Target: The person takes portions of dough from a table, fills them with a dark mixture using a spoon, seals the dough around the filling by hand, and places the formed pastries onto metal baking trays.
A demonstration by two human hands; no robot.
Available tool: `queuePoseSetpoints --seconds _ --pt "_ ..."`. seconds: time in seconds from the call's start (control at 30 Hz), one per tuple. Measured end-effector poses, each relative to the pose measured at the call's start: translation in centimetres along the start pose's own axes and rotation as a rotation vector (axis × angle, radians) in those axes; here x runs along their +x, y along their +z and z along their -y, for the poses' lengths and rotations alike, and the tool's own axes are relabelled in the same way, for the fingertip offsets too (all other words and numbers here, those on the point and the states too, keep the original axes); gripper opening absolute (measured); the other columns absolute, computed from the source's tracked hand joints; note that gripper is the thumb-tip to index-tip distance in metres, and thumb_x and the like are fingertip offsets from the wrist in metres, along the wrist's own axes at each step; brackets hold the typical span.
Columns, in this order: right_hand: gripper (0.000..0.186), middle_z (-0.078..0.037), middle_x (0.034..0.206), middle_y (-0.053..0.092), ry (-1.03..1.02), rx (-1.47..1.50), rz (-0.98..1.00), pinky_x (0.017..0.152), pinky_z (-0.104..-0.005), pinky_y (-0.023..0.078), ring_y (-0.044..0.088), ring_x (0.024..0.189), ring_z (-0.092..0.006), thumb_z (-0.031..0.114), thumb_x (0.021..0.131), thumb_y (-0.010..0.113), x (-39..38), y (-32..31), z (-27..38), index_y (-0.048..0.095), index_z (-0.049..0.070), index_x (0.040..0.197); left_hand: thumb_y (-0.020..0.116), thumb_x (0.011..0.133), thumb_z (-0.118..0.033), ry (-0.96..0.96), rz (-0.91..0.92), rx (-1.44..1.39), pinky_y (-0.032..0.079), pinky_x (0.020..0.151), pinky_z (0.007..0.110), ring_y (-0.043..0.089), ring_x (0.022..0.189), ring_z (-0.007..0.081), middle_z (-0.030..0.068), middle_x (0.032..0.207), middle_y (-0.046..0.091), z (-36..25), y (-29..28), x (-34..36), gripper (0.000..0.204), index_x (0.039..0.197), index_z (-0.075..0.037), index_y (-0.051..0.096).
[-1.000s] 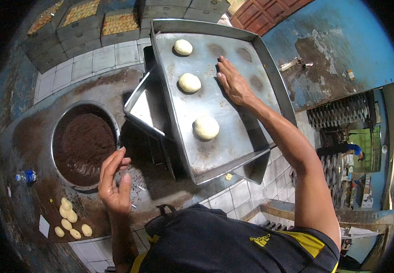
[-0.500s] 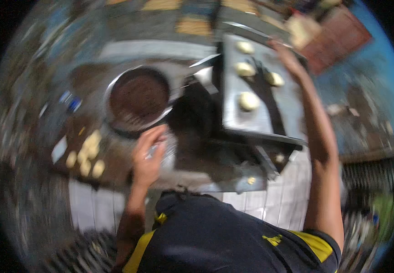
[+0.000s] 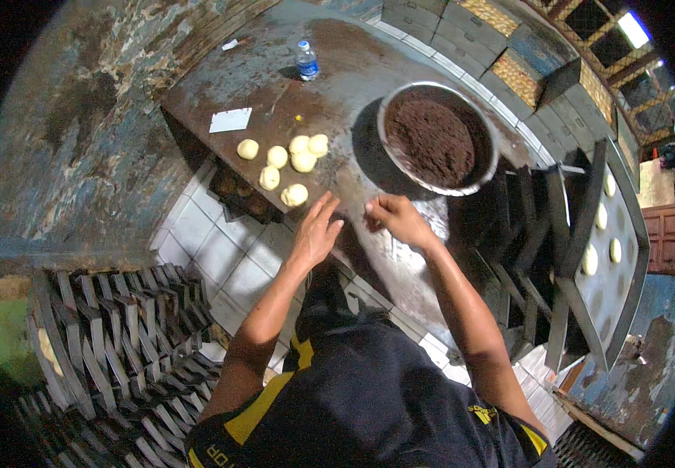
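Observation:
My left hand (image 3: 318,230) is open at the table's front edge, fingers apart, just beside several pale dough balls (image 3: 303,161). My right hand (image 3: 396,222) is right of it, fingers curled; whether they hold anything is hidden. Ahead of it on the worn metal table (image 3: 337,109) stands a round metal bowl (image 3: 431,136) of dark brown crumbly filling. To the right, a large square metal tray (image 3: 624,222) on a stack of trays carries several more dough balls (image 3: 589,259).
A water bottle (image 3: 307,61) and a white card (image 3: 230,120) are on the table. Stacks of dark metal trays (image 3: 119,335) fill the lower left. Metal boxes (image 3: 509,78), some filled with pale rounds, line the back. A peeling wall (image 3: 72,156) is at left.
The view has swung left toward the dough balls. My right hand has left the tray, where another ball now lies, and come beside my left hand at the table's edge.

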State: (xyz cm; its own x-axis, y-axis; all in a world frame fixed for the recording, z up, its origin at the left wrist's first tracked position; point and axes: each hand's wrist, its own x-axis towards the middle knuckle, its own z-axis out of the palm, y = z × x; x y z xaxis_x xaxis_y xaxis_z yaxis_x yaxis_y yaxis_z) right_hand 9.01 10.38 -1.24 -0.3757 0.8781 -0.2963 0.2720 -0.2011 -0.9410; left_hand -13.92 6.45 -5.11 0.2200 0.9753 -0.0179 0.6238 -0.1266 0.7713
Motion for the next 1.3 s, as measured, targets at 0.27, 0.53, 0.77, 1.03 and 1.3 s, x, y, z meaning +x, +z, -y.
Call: queuePoseSetpoints --seconds 0.27,0.53,0.77,1.03,1.3 --pt "0.037 -0.02 0.086 0.072 -0.121 -0.637 -0.575 0.074 -0.0371 0.055 0.071 0.076 -0.0253 0.029 0.091 0.07 27.1 6.0 -7.8 0.067 -0.007 0.099 0.067 0.092 -0.028 0.106 -0.017 0.563 0.021 0.122 0.052 0.024 0.152 0.0316 0.015 0.164 0.028 13.1 -3.0 12.6 0.074 0.153 0.0 0.035" --pt "0.034 -0.018 0.091 0.074 0.081 -0.335 -0.606 0.076 -0.0365 0.055 0.072 0.083 -0.0231 0.02 0.087 0.072 18.9 2.0 3.1 0.071 -0.004 0.11 0.059 0.1 -0.035 0.076 -0.044 0.385 0.035 0.115 0.052 0.04 0.141 0.0377 0.0241 0.15 0.045 13.9 -3.3 16.9 0.06 0.145 0.002 0.046" --pt "0.024 -0.016 0.085 0.061 -0.277 -0.454 -0.882 0.074 -0.0382 0.053 0.066 0.079 -0.0279 0.013 0.086 0.076 4.6 3.5 6.7 0.069 0.001 0.106 0.053 0.106 -0.042 -0.404 0.126 -1.36 0.049 0.08 0.03 0.061 0.092 0.0113 0.004 0.104 0.066 -3.3 0.9 13.1 0.042 0.116 -0.003 0.063" --pt "0.029 -0.004 0.099 0.072 -0.011 0.532 -0.971 0.084 -0.029 0.05 0.063 0.089 -0.0121 0.016 0.092 0.074 -9.4 6.8 2.2 0.069 0.0 0.115 0.058 0.103 -0.044 -0.073 0.192 -0.78 0.046 0.069 0.03 0.055 0.073 0.0128 0.0026 0.077 0.062 -10.8 6.4 4.4 0.046 0.091 -0.001 0.068" --pt "0.023 -0.015 0.094 0.074 0.043 -0.186 -0.983 0.077 -0.0398 0.057 0.07 0.08 -0.0313 0.014 0.092 0.069 -12.5 10.6 -1.9 0.07 0.003 0.111 0.056 0.102 -0.033 -0.275 0.421 -0.382 0.047 0.097 0.034 0.058 0.117 0.0201 0.0103 0.132 0.062 2.6 8.7 -2.7 0.051 0.145 -0.009 0.046"
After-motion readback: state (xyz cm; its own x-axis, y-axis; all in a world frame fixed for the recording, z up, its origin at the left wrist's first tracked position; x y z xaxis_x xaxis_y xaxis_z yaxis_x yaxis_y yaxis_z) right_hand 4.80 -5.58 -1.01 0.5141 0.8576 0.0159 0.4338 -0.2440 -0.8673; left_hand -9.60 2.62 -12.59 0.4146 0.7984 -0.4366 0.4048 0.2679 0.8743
